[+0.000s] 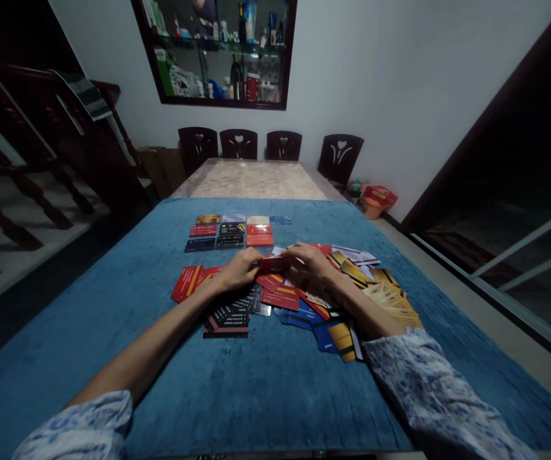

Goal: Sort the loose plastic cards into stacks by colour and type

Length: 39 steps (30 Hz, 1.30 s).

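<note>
Between my two hands is a small stack of red cards (273, 262), held above a spread of loose plastic cards. My left hand (241, 269) grips the stack's left end, and my right hand (309, 262) has its fingers closed on the right end. Under and around them lie red cards (282, 297), black cards (230, 317), blue cards (304, 315) and gold cards (392, 301). More red cards (189, 282) fan out left of my left hand. Beyond my hands, several cards sit in rows, among them a black and gold card (232, 228).
A blue cloth (160, 358) covers the near part of the table, with the bare patterned tabletop (256, 179) beyond. Dark chairs (285, 145) stand along the far end. A red and orange bin (375, 203) is on the floor at right, and a wooden railing (30, 153) is at left.
</note>
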Available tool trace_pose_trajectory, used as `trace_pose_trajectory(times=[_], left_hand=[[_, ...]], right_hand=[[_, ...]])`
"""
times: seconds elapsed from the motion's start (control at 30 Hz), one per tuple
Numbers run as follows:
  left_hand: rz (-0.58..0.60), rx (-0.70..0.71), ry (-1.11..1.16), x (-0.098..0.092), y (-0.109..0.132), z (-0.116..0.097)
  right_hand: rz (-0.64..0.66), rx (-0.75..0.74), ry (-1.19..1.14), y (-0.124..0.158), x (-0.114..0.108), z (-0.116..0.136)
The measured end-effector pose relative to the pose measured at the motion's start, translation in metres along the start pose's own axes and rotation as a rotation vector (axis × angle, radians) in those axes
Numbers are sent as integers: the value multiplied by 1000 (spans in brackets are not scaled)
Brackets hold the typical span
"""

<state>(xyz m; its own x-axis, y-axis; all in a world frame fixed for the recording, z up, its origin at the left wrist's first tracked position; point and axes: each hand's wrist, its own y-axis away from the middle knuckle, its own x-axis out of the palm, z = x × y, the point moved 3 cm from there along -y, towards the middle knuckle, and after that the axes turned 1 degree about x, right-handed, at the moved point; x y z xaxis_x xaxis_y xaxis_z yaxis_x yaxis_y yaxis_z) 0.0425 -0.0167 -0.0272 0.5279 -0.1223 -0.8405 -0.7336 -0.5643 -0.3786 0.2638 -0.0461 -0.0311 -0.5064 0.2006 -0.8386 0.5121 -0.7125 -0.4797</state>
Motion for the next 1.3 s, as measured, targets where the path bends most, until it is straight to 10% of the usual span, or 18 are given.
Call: trace_pose_trajectory(times=[1.3], left_hand=[[40, -62, -182, 5, 4, -12]], right_hand=[[165, -16, 10, 4, -3, 7]])
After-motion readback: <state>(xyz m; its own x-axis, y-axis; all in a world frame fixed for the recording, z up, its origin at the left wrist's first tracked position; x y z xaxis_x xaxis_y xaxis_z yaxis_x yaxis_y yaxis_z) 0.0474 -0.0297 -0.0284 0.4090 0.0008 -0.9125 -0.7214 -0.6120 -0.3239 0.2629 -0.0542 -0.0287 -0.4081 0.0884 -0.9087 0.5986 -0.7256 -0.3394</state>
